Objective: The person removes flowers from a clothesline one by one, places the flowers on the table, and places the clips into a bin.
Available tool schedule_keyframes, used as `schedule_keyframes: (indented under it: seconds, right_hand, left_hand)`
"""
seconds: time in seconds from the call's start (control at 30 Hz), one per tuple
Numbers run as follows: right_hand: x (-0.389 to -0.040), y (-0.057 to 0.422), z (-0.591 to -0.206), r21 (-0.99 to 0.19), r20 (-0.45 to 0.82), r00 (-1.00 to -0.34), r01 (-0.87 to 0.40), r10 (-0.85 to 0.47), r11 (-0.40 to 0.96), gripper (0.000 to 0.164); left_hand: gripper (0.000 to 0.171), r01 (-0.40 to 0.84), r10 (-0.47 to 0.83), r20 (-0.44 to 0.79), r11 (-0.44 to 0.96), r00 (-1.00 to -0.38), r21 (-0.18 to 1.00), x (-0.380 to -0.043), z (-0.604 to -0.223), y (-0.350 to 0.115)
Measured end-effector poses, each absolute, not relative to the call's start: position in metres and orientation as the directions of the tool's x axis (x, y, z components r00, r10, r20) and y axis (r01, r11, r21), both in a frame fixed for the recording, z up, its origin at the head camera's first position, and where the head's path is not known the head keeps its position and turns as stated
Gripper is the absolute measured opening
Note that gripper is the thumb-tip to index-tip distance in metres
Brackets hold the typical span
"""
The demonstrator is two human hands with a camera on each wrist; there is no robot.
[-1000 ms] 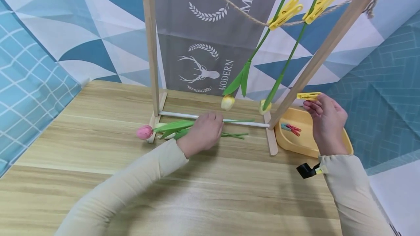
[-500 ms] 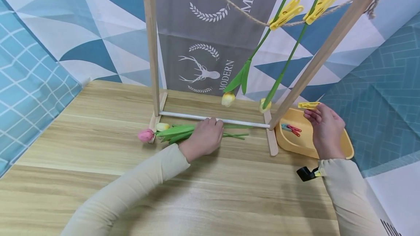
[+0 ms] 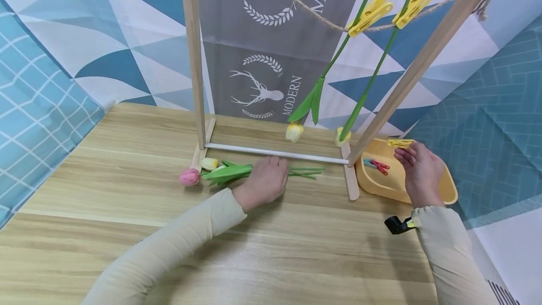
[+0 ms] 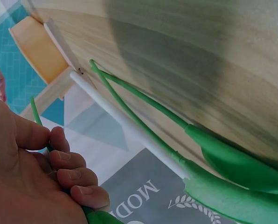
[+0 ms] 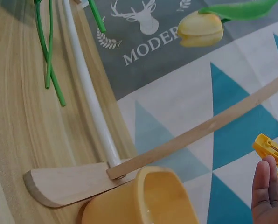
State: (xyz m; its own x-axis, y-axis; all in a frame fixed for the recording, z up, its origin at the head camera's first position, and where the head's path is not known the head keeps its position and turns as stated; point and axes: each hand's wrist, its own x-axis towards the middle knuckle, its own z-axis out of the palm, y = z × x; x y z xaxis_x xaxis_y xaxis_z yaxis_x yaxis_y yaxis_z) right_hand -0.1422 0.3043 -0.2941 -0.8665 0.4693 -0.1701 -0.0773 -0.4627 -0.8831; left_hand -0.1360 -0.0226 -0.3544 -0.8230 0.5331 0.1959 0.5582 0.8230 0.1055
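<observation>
A green stem (image 4: 36, 109) was pinched by the curled fingers (image 4: 73, 175) of the left hand (image 3: 264, 180) over the counter (image 3: 275, 258), on the near side of the white bar (image 3: 275, 152), with a pink bloom (image 3: 189, 177) and a yellow bloom (image 3: 209, 164) seen to the left. A yellow peg (image 3: 400, 143) was pinched by the fingers of the right hand (image 3: 425, 175) near the bin (image 3: 383, 189), at the right. Two tulips (image 3: 294, 132) were hung head down from the rope (image 3: 323, 19) by two more pegs (image 3: 370, 14), farther off.
</observation>
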Motion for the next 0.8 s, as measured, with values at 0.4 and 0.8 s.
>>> schedule_keyframes:
  seconds: [0.4, 0.8]
  right_hand:
    - [-0.144, 0.318, -0.308, -0.856, -0.234, -0.848, -0.052, 0.475, -0.514, 0.012]
    - [-0.154, 0.343, -0.329, -0.861, -0.335, -0.797, 0.042, 0.503, -0.506, 0.024]
  left_hand:
    - [0.021, 0.529, 0.520, 0.101, 0.840, -0.848, 0.116, -0.134, -0.361, -0.019]
    - [0.023, 0.514, 0.509, 0.069, 0.848, -0.858, 0.131, -0.138, -0.374, -0.017]
